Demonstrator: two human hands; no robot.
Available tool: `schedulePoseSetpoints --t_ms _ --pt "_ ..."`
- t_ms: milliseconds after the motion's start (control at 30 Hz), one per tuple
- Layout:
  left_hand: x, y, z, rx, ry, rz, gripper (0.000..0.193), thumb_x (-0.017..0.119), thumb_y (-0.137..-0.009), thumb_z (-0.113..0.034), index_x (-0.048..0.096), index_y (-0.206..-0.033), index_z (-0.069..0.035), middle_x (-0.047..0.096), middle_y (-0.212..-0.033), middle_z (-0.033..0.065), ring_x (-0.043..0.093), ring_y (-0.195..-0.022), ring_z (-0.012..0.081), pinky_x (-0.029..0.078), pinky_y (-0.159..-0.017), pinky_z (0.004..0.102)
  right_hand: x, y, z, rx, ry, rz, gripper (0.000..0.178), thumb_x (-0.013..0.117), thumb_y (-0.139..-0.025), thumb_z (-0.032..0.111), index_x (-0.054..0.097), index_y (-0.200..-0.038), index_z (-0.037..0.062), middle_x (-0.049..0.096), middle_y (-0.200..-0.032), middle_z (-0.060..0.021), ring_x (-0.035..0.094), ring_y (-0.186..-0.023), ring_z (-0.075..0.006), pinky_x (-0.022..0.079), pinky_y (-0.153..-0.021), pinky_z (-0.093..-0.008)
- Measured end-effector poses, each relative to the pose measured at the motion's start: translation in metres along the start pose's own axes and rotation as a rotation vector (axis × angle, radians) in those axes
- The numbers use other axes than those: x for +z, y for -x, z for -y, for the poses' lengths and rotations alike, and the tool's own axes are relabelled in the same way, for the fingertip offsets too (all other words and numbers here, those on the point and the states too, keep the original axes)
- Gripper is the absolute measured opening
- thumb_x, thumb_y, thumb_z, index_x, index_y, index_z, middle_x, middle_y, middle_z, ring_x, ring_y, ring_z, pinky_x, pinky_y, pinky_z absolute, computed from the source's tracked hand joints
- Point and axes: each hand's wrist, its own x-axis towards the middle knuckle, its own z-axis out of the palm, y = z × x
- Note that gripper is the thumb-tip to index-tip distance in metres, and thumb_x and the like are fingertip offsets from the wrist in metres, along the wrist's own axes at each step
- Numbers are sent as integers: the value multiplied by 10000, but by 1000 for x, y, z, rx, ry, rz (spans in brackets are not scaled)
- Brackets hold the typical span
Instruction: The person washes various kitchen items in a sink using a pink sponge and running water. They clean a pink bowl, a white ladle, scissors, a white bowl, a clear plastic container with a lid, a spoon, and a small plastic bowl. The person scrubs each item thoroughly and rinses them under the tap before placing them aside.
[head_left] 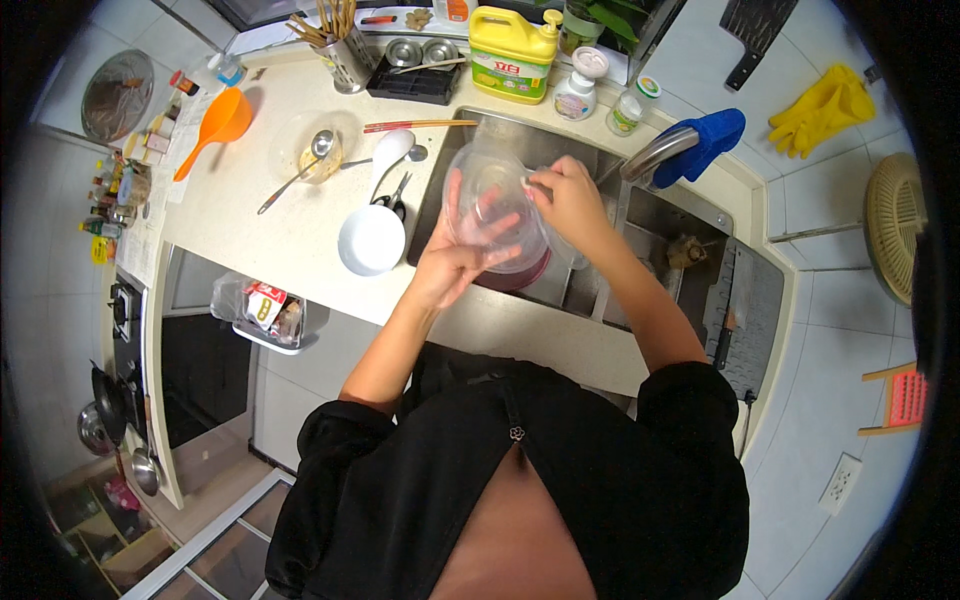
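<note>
Over the sink (432, 215), my left hand (455, 255) supports a clear plastic bowl (490, 190), its spread fingers showing through the plastic. My right hand (572, 200) is closed in a pinch at the bowl's right rim; what is between its fingertips is hard to make out. A second clear plastic piece (566, 248), perhaps a lid, shows just below my right hand. Partly hidden beneath the bowl is a dark red round vessel (518, 278) in the sink.
Left of the sink, a white bowl (371, 241), scissors (399, 197), a white rice paddle (392, 152) and a clear bowl with a ladle (320, 146) occupy the counter. Behind stands a yellow detergent jug (512, 60). The faucet (660, 152) and a knife (728, 325) are at right.
</note>
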Motion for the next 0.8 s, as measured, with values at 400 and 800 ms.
schedulePoseSetpoints --t_ms 400,800 --pt "-8 -17 21 22 188 -217 515 337 -944 -292 95 -1397 -254 274 -1384 105 377 -1206 249 390 -952 386 3 16 74 -152 -182 -63 204 677 -664 106 647 -860 62 506 -887 -105 520 -853 -276 435 -742 -342" --pt "-35 -22 26 -8 117 -226 918 373 -657 219 41 -1403 -200 274 -1376 104 418 -1164 258 382 -943 427 27 15 42 119 -548 19 216 676 -693 154 653 -885 59 562 -828 -116 566 -805 -258 462 -738 -314"
